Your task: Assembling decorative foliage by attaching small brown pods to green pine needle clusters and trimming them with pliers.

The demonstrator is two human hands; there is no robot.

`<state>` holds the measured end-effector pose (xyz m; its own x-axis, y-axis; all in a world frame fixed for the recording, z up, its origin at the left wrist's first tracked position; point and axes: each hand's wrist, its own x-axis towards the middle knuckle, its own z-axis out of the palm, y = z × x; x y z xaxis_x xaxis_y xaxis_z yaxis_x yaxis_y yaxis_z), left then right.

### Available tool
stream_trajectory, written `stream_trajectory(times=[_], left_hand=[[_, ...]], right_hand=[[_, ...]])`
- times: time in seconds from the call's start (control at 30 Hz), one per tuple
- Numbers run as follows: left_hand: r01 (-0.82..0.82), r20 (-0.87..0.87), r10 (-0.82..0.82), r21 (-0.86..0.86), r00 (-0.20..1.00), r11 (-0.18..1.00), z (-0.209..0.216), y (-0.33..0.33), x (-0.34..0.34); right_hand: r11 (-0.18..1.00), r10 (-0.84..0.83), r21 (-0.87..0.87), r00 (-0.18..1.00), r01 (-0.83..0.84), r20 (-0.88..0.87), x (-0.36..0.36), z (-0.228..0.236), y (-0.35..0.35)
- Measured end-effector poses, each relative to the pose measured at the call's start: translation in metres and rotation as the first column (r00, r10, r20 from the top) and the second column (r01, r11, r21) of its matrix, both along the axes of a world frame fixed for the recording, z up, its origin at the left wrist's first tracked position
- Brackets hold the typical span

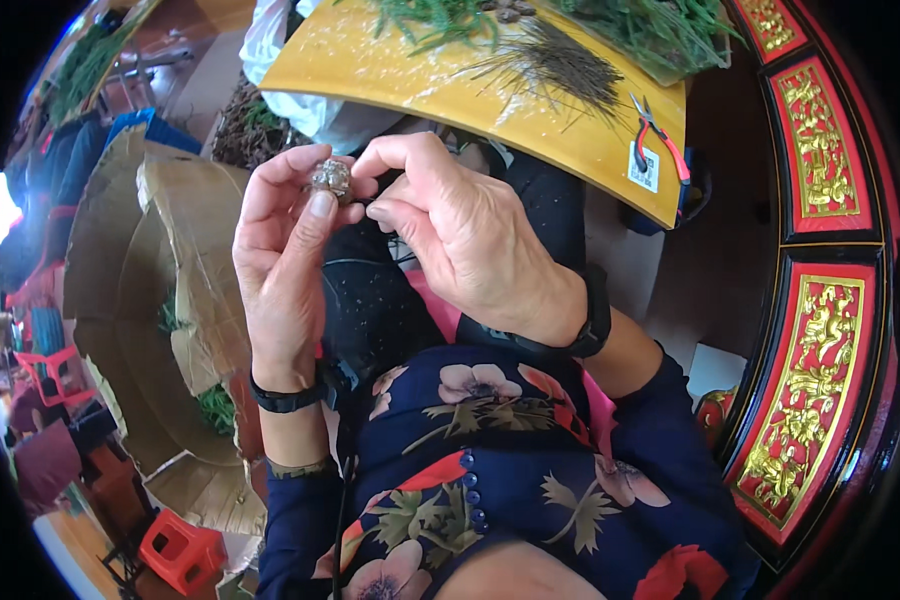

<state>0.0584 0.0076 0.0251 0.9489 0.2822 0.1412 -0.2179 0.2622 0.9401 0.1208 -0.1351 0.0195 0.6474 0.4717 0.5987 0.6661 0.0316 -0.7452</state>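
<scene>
My left hand (285, 235) is closed round a small pine cone (331, 180) with pale, whitish scales, held between thumb and fingers above my lap. Close against it on the right, my right hand (470, 225) is curled, thumb and fingers drawn together beside the cone. What the right fingers pinch is too small to make out. Beyond the hands, a yellow table (400, 75) carries a bundle of thin brown wire-like stems (570, 72) and a pair of pliers (652, 130) with red and black handles.
Green artificial pine sprigs (440, 22) and a plastic bag of greenery (660, 40) lie along the table's far side, near some pine cones (510, 10). A torn cardboard box (205, 265) stands at left, beyond it a red stool (182, 552). Carved red-and-gold panels (805, 390) line the right.
</scene>
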Motion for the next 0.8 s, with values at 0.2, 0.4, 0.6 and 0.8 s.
stream_trajectory(times=[0.2,0.4,0.6,0.8], left_hand=[[-0.043,0.033,0.046,-0.08,0.998,0.996,-0.005,0.002,-0.028],[-0.051,0.039,0.056,-0.126,0.998,0.991,-0.008,-0.001,-0.042],[-0.08,0.023,0.084,-0.143,0.996,0.987,-0.011,-0.011,-0.049],[-0.024,0.032,0.032,-0.231,0.999,0.973,-0.021,-0.006,-0.057]], right_hand=[[0.991,0.058,-0.119,0.998,-0.062,-0.038,-0.021,0.009,0.009],[0.99,0.047,-0.128,0.998,-0.053,-0.053,-0.037,0.01,0.008],[0.987,-0.017,-0.159,1.0,0.013,-0.022,-0.046,0.012,0.003],[0.999,-0.046,0.017,0.999,0.046,-0.02,-0.059,0.007,0.007]])
